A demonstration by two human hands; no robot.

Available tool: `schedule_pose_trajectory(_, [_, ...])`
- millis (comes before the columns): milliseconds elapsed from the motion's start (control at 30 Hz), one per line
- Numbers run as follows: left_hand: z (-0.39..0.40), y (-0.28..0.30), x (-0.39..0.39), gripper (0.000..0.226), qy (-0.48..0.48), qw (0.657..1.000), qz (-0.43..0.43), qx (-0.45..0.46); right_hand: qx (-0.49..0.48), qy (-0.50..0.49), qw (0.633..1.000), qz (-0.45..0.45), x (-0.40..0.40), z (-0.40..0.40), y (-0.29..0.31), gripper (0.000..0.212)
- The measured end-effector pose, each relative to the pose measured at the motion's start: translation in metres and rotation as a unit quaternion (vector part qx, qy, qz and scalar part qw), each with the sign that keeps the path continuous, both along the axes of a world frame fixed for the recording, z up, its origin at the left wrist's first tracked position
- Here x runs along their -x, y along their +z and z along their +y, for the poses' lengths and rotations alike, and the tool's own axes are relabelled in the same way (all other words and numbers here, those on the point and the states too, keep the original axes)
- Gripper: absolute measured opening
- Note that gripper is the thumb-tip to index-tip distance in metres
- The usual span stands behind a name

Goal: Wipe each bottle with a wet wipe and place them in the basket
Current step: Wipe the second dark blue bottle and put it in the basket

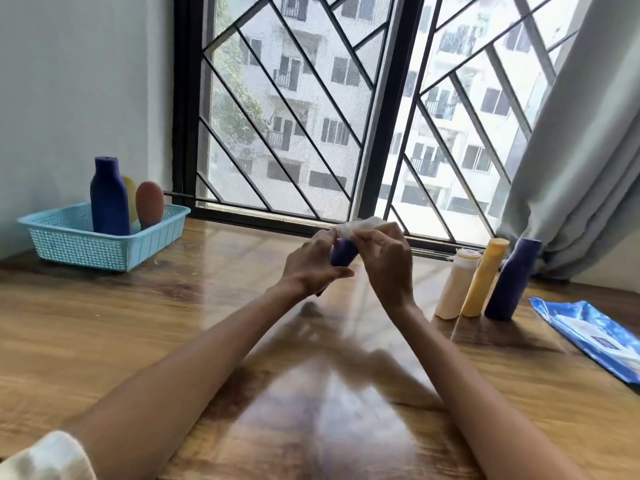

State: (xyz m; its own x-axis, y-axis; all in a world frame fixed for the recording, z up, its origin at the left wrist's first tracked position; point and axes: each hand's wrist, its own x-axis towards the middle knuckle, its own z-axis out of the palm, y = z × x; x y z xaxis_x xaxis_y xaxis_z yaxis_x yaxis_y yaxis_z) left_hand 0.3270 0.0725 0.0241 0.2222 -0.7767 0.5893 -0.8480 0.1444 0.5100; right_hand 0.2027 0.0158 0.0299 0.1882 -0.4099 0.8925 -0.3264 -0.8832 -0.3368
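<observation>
My left hand (311, 263) grips a small dark blue bottle (342, 252) above the middle of the table; most of the bottle is hidden by my fingers. My right hand (384, 258) pinches a crumpled white wet wipe (360, 225) against the bottle's top. At the far left stands a light blue basket (86, 244) holding a tall blue bottle (109, 197), a brown bottle (149, 204) and a yellow one (130, 192) partly hidden behind them. On the right stand a cream bottle (455, 285), a yellow bottle (485, 278) and a blue bottle (512, 280).
A blue pack of wet wipes (595, 332) lies at the right edge of the glossy wooden table (207, 341). A barred window (346, 116) runs along the table's far side, with a grey curtain (581, 150) at the right and a wall at the left.
</observation>
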Motion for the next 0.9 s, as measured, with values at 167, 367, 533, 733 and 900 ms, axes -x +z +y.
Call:
schedule_pose_trajectory(167, [0.004, 0.007, -0.005, 0.079, 0.013, 0.997, 0.063, 0.036, 0.035, 0.031, 0.998, 0.046, -0.014, 0.007, -0.001, 0.012])
schedule_pose_trajectory(367, [0.002, 0.005, -0.001, 0.073, -0.055, 0.998, 0.033, 0.003, -0.018, -0.027, 0.996, -0.077, 0.003, -0.006, 0.01, 0.018])
schedule_pose_trajectory(533, [-0.002, 0.006, -0.004, 0.071, -0.084, 0.988, 0.125, 0.035, 0.056, 0.001, 0.998, -0.028, -0.001, -0.007, 0.001, 0.021])
schedule_pose_trajectory(733, [0.005, 0.006, -0.024, 0.067, -0.158, 0.928, 0.334, 0.04, 0.08, 0.109, 0.985, 0.109, -0.011, 0.001, -0.011, 0.031])
schedule_pose_trajectory(900, [0.007, 0.008, -0.027, 0.059, -0.206, 0.9, 0.385, 0.011, 0.042, 0.13, 0.986, 0.092, -0.01, 0.001, -0.009, 0.033])
